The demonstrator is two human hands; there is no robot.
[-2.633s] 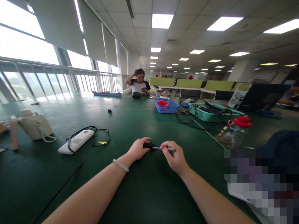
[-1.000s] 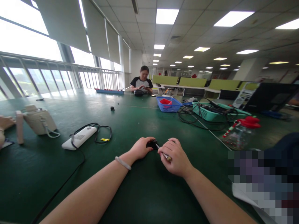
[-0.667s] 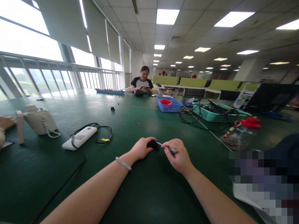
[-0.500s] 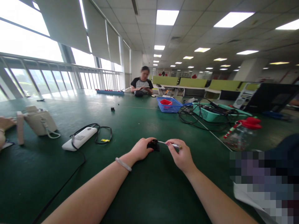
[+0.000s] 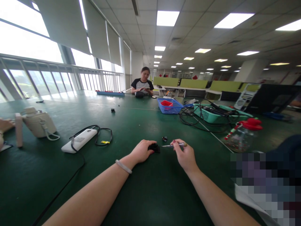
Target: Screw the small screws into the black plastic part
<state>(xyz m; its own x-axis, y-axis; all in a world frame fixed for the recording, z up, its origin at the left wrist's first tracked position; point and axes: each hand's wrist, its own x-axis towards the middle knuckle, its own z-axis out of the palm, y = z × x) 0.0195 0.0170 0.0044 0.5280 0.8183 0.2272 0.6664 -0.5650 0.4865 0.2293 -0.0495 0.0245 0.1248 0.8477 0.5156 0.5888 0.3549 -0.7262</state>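
While the left hand (image 5: 141, 151) presses the small black part (image 5: 154, 147) down on the green table (image 5: 145, 194), the right hand (image 5: 185, 155) pinches a thin screwdriver (image 5: 172, 145) beside it, so the tip should go in straight and slow.

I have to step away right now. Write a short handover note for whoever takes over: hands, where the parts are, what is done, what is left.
Left hand: pressed on the small black part, pinning it to the green table.
Right hand: pinching a thin screwdriver, held level, tip just short of the black part, not touching it.
A tiny dark piece lies loose on the table just beyond the tip.
Done: that piece appears to be off the part.
Left: cannot tell how many fasteners remain; check the part before continuing.
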